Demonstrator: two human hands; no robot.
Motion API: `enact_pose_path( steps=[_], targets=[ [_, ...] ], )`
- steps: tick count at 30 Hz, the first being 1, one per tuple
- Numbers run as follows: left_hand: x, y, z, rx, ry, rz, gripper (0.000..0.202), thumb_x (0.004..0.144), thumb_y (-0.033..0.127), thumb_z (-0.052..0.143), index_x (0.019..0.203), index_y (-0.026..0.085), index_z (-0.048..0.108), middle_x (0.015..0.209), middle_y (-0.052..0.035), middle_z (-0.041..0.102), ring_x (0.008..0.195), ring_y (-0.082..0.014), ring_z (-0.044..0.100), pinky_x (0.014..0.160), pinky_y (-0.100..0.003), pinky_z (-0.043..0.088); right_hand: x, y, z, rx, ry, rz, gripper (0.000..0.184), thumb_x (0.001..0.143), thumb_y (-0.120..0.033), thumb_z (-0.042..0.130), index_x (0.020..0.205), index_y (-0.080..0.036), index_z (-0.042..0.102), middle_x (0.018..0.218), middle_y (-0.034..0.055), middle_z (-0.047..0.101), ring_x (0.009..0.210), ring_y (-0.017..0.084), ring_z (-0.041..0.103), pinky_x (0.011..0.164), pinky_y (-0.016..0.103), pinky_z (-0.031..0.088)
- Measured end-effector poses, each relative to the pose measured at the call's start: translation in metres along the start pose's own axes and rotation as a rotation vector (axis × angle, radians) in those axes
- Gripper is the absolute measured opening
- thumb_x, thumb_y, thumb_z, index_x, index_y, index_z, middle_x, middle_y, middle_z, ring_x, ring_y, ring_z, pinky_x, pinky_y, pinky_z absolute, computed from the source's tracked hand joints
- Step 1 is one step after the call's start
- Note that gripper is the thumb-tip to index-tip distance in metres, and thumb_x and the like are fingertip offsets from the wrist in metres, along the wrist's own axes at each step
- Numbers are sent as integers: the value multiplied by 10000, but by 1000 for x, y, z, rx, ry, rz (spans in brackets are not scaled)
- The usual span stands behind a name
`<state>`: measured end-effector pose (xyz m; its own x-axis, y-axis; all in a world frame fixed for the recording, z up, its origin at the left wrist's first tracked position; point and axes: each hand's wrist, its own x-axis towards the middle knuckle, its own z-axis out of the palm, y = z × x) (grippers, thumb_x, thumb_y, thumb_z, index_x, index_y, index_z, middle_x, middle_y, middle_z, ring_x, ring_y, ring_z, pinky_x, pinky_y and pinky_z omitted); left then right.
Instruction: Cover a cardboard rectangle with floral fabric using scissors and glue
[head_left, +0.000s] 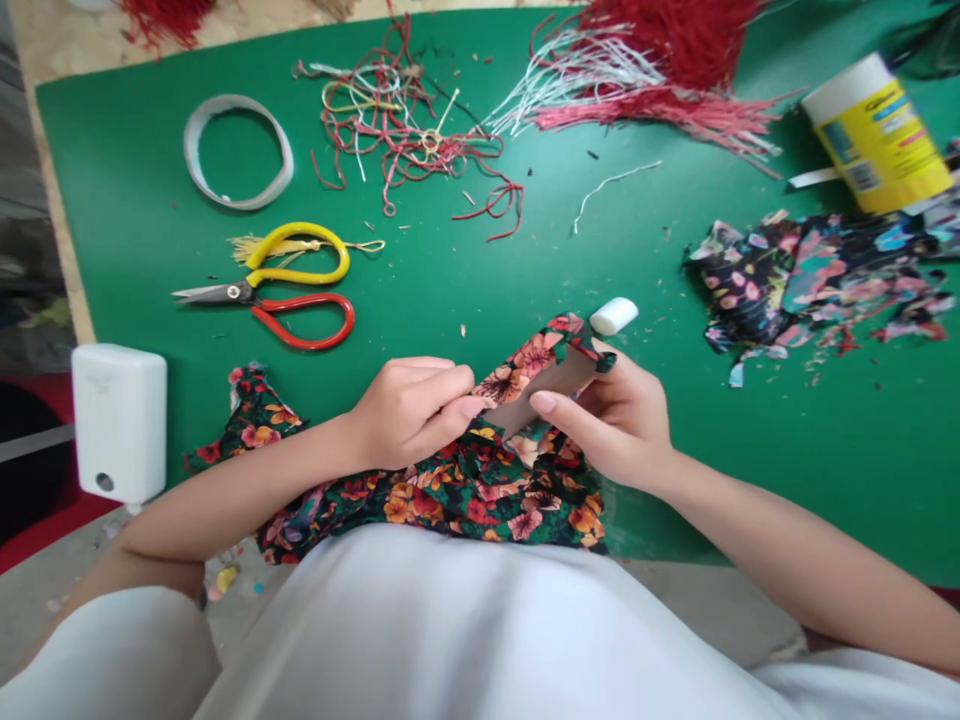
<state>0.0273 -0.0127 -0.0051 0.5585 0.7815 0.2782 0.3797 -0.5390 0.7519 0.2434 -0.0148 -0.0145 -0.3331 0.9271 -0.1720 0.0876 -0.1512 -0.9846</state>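
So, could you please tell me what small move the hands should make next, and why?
Perhaps press the folded strip of dark floral fabric onto the flat grey-brown card, since the left hand pinches at the strip's end and the right hand has its thumb on the card's bare face.

Most fingers of the right hand (626, 420) go out of sight behind the card (559, 385), most fingertips of the left hand (416, 412) are tucked under, and whether the cloth (517, 375) on the card joins the floral heap (487, 490), itself partly covered by the left forearm (240, 490) and shirt (487, 620), cannot be told. The picture's edges cut off the shirt, red threads (675, 40) and dark scraps (817, 275). Blur hides what the black thing (930, 45) in the upper right corner is, and the jar's (877, 140) fine print is too small to read.
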Motion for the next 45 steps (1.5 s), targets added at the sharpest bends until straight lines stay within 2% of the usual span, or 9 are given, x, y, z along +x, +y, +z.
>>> enact_pose_path(
  steps=[4, 8, 13, 17, 21, 26, 34, 40, 45],
  targets=[
    [1, 0, -1, 45, -45, -12, 335, 1003, 247, 341, 670, 215, 345, 541, 50, 356, 506, -113, 360, 537, -252, 298, 0, -1, -1, -20, -17, -13, 273, 831, -480, 693, 803, -240, 567, 594, -46, 608, 465, 108, 574, 382, 226, 443],
    [3, 0, -1, 130, -39, 8, 357, 1010, 275, 350, 658, 218, 330, 530, 52, 358, 496, -112, 340, 517, -249, 283, -1, -1, -2, -82, 10, -14, 304, 830, -507, 684, 776, -232, 565, 582, -48, 584, 470, 99, 547, 408, 226, 435],
    [0, -1, 0, 118, -19, 47, 367, 997, 267, 363, 635, 215, 353, 502, 49, 359, 481, -117, 338, 512, -261, 279, 0, -1, -2, -136, -5, -58, 303, 838, -518, 668, 817, -236, 561, 587, -43, 580, 508, 113, 555, 433, 228, 421],
    [-4, -2, 0, 10, -77, 34, 346, 981, 263, 369, 648, 202, 441, 518, 20, 449, 499, -129, 390, 529, -280, 308, 2, -3, -6, -173, -121, -117, 291, 881, -474, 624, 767, -231, 514, 543, -56, 514, 460, 95, 466, 426, 230, 360],
    [-4, -2, -2, -90, -93, 22, 346, 998, 283, 334, 686, 200, 458, 545, 8, 472, 526, -138, 407, 552, -283, 333, 5, -7, -8, -233, -285, -234, 252, 908, -332, 614, 757, -220, 446, 504, -95, 398, 412, 55, 313, 419, 211, 271],
    [-4, -4, -3, -177, -70, 26, 313, 1001, 249, 312, 699, 212, 388, 553, 18, 418, 535, -133, 365, 561, -275, 331, 7, -6, -6, -299, -394, -400, 199, 928, -304, 585, 824, -212, 443, 552, -88, 378, 471, 54, 352, 466, 179, 283],
    [-2, -3, 2, -163, -91, 139, 369, 1023, 315, 284, 700, 206, 426, 554, -3, 497, 513, -135, 418, 536, -270, 349, 6, -7, -8, -334, -478, -385, 166, 970, -317, 506, 869, -210, 428, 596, -62, 432, 513, 68, 393, 503, 183, 313],
    [-2, -3, 4, -91, -36, 134, 311, 1009, 255, 325, 764, 182, 501, 592, -21, 605, 527, -131, 524, 579, -247, 432, 6, -6, -5, -332, -463, -388, 216, 959, -275, 507, 838, -234, 334, 597, -74, 359, 502, 74, 332, 499, 200, 279],
    [1, -2, 0, -171, -99, 105, 366, 987, 227, 341, 663, 193, 508, 526, 7, 550, 480, -118, 473, 532, -249, 377, 4, -7, -3, -390, -482, -380, 161, 972, -302, 482, 872, -220, 386, 603, -66, 387, 507, 81, 360, 508, 208, 288]
  ],
)
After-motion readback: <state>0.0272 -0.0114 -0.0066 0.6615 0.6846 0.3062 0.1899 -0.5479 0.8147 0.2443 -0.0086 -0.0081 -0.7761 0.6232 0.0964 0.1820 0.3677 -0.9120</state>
